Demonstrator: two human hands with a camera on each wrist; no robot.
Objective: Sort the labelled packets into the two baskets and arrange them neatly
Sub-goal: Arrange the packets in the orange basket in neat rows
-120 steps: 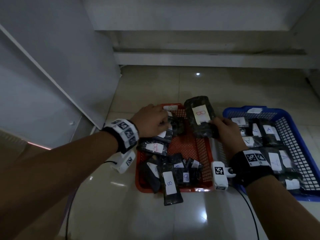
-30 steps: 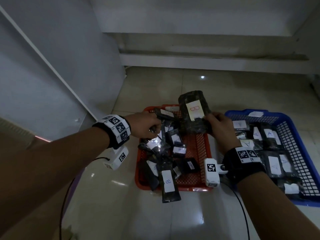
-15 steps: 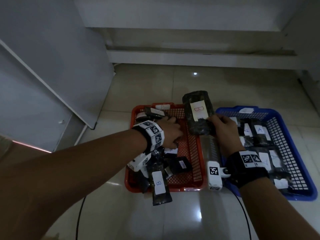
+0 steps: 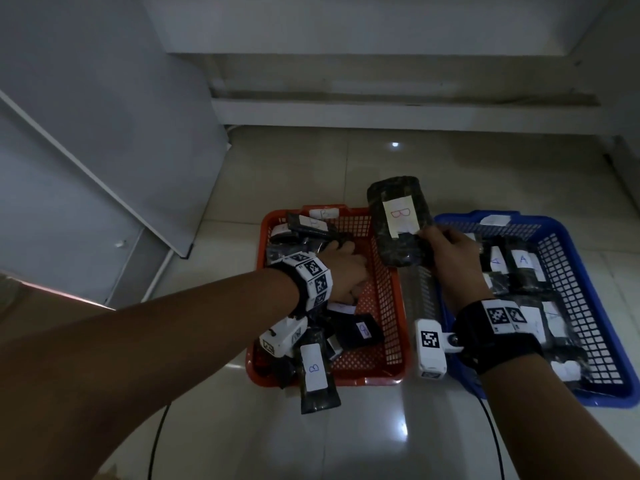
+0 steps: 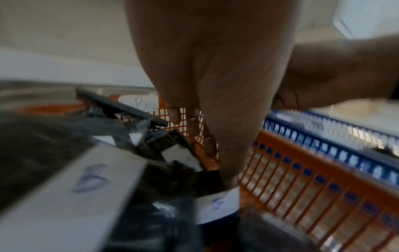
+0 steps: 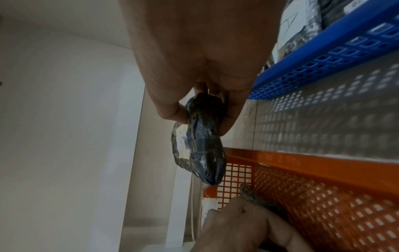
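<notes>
My right hand (image 4: 453,258) grasps a large dark packet (image 4: 400,223) by its lower end, thumb on the front and fingers curled behind, holding it upright just above the gap between the two baskets at the centre of the head view. Its pale label, marked B, faces me. In the right wrist view the same packet (image 6: 200,145) hangs below my fingers (image 6: 172,110), over the orange rim.

My left hand (image 4: 343,271) is down inside the red basket (image 4: 391,296), left of centre, among the dark B packets piled along its left side. Its fingers are curled downward against that pile, but I cannot tell whether they close on any packet. One B packet (image 4: 317,375) juts over the basket's near rim onto the tiled floor (image 4: 311,161).

The blue basket (image 4: 585,306) sits just beside the red one, on the right of the frame, holding packets labelled A (image 4: 523,268) laid in rows.
</notes>
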